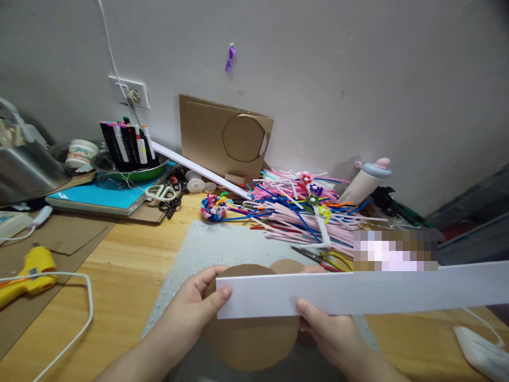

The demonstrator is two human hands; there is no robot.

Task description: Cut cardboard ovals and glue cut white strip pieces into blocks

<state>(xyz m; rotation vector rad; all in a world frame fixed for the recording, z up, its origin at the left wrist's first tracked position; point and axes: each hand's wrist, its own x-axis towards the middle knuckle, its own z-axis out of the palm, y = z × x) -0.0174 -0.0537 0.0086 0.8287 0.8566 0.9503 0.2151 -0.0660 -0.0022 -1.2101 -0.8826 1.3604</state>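
Observation:
A long white strip of paper or card (pixel 262 297) stretches across the front and runs out of view at the right. My left hand (pixel 194 302) pinches its left end, thumb on the face. Further along, my right hand (pixel 330 329) grips the strip, thumb in front and fingers behind. Behind the strip is a round cardboard disc (pixel 250 345), its edge against my left fingers. Part of a second cardboard disc (pixel 288 266) shows beside it; whether my right fingers hold it is hidden. Beneath everything lies a grey cutting mat (pixel 214 241).
Pipe cleaners (pixel 286 212) are heaped behind the mat, with yellow-handled pliers (pixel 336 260) in front. A yellow glue gun (pixel 40 270) and its white cord lie left. Cut cardboard (pixel 202 127) leans on the wall. Scissors (pixel 163 193) rest near a bowl of markers (pixel 127 148).

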